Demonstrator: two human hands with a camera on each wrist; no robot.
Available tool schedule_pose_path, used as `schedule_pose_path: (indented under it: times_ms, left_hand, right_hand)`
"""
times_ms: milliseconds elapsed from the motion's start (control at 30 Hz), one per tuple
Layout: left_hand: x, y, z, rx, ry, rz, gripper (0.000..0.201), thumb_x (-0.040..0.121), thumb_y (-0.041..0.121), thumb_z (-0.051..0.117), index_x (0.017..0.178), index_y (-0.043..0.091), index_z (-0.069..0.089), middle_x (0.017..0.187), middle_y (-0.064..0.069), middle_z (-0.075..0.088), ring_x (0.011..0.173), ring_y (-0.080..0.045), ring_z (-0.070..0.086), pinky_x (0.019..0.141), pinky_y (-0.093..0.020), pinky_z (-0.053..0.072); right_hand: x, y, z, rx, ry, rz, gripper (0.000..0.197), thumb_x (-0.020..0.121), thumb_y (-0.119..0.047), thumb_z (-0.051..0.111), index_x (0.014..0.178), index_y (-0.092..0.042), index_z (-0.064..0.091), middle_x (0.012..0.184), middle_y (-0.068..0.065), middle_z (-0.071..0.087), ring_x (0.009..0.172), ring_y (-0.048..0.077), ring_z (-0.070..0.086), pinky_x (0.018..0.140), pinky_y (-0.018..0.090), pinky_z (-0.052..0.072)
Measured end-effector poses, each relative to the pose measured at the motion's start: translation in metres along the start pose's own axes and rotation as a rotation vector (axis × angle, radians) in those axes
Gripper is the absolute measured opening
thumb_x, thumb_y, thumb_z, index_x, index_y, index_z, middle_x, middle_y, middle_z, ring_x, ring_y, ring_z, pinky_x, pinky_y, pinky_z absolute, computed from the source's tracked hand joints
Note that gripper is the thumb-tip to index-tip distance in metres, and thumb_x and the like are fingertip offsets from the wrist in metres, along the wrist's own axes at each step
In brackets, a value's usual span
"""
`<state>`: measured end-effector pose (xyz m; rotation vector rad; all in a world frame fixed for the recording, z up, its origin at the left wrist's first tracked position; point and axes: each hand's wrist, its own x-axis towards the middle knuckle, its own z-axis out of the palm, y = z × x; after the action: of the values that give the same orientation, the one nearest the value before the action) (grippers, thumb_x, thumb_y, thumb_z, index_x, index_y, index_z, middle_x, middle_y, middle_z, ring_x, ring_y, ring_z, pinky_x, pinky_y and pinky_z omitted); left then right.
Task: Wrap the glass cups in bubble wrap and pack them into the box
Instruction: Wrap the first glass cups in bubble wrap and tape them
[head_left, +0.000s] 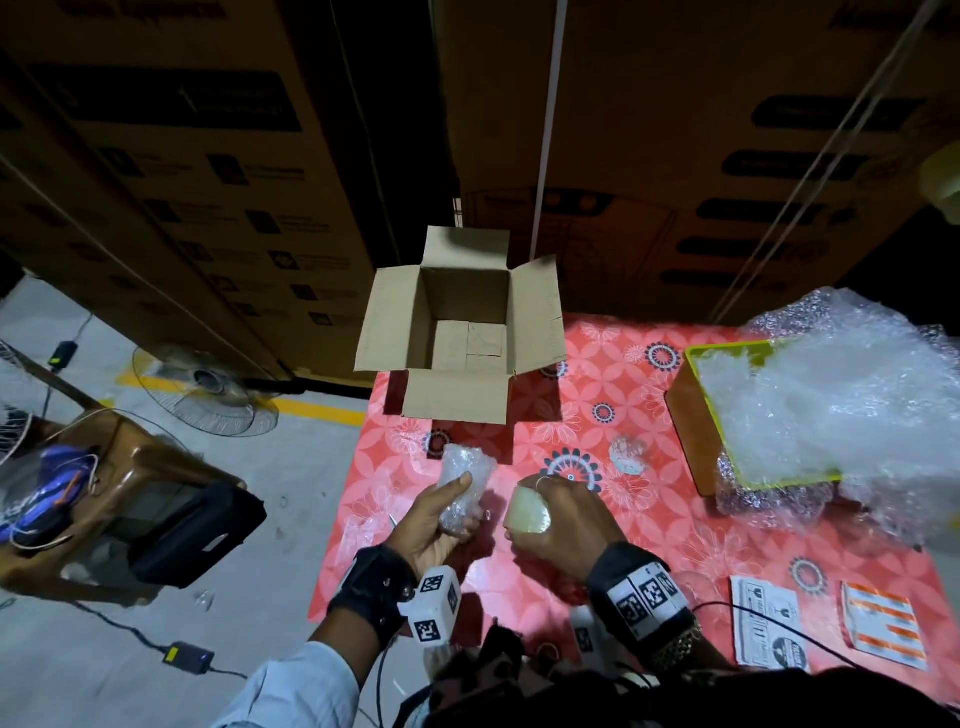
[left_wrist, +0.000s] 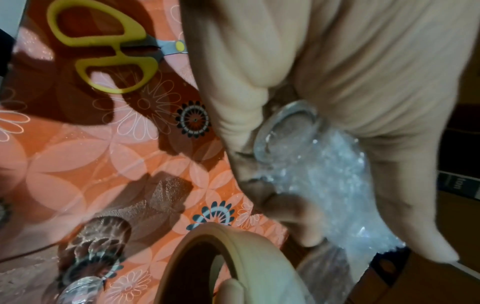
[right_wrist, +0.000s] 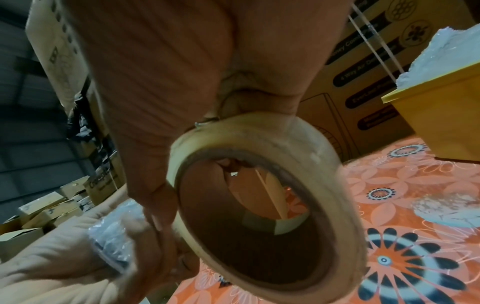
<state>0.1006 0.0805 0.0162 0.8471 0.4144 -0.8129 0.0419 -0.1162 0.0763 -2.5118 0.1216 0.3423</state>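
My left hand (head_left: 441, 514) grips a glass cup wrapped in bubble wrap (head_left: 460, 486) just above the near left part of the red flowered table (head_left: 675, 499). The left wrist view shows the wrapped cup (left_wrist: 319, 181) in my palm, its glass rim uncovered. Close on its right, my right hand (head_left: 556, 525) holds a roll of clear tape (head_left: 527, 512), which looks large in the right wrist view as the tape roll (right_wrist: 259, 185). A bare cut-glass cup (head_left: 628, 454) lies on the cloth behind the right hand. The cardboard box (head_left: 462, 322) stands open at the table's far left, with only its bottom showing inside.
A yellow bin (head_left: 696, 431) heaped with bubble wrap (head_left: 841, 395) fills the right side. Yellow-handled scissors (left_wrist: 103, 47) lie on the cloth near my left hand. Label sheets (head_left: 769, 623) lie at the near right. Big cartons stand behind; a fan (head_left: 208, 389) and a chair stand on the floor left.
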Motion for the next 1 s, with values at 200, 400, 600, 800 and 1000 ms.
schedule_pose_path:
  times_ms: [200, 400, 600, 800, 1000]
  left_hand:
    - [-0.014, 0.005, 0.010, 0.178, 0.049, 0.035, 0.052, 0.101, 0.043, 0.055, 0.119, -0.003, 0.073, 0.104, -0.023, 0.071, 0.082, -0.031, 0.069, 0.072, -0.038, 0.058]
    - [-0.020, 0.015, 0.014, 0.508, 0.052, 0.042, 0.048, 0.103, 0.049, 0.050, 0.128, 0.013, 0.068, 0.127, -0.021, 0.070, 0.105, -0.033, 0.068, 0.090, -0.043, 0.052]
    - [-0.020, 0.005, 0.037, 0.638, 0.162, 0.213, 0.067, 0.084, 0.084, 0.056, 0.105, 0.025, 0.078, 0.102, -0.008, 0.079, 0.098, -0.028, 0.076, 0.095, -0.053, 0.059]
    - [-0.008, -0.007, 0.023, 0.833, 0.447, 0.296, 0.114, 0.053, 0.111, 0.036, 0.067, 0.003, 0.069, 0.063, -0.008, 0.072, 0.063, -0.030, 0.071, 0.069, -0.044, 0.059]
    - [-0.018, -0.004, 0.027, 0.719, 0.362, 0.215, 0.086, 0.072, 0.094, 0.044, 0.057, 0.011, 0.062, 0.052, -0.003, 0.056, 0.047, -0.018, 0.049, 0.054, -0.027, 0.036]
  right_hand:
    - [-0.003, -0.014, -0.003, 0.016, -0.003, -0.062, 0.063, 0.082, -0.048, 0.074, 0.135, -0.018, 0.060, 0.123, 0.001, 0.067, 0.105, 0.018, 0.061, 0.087, 0.027, 0.048]
    - [-0.003, -0.023, -0.002, -0.072, 0.004, -0.053, 0.056, 0.075, -0.051, 0.074, 0.121, -0.021, 0.066, 0.110, 0.000, 0.070, 0.090, 0.018, 0.062, 0.074, 0.028, 0.047]
    - [-0.008, -0.038, 0.003, -0.089, 0.001, -0.078, 0.045, 0.083, -0.039, 0.072, 0.117, -0.012, 0.063, 0.108, 0.003, 0.065, 0.091, 0.021, 0.060, 0.070, 0.026, 0.040]
    - [-0.015, -0.036, 0.008, -0.072, 0.021, -0.093, 0.055, 0.080, -0.050, 0.072, 0.119, -0.012, 0.065, 0.109, 0.006, 0.071, 0.083, 0.019, 0.060, 0.064, 0.023, 0.041]
    - [-0.028, -0.039, 0.000, -0.208, 0.071, -0.025, 0.061, 0.085, -0.045, 0.065, 0.140, -0.020, 0.057, 0.127, 0.002, 0.067, 0.103, 0.023, 0.065, 0.089, 0.035, 0.054]
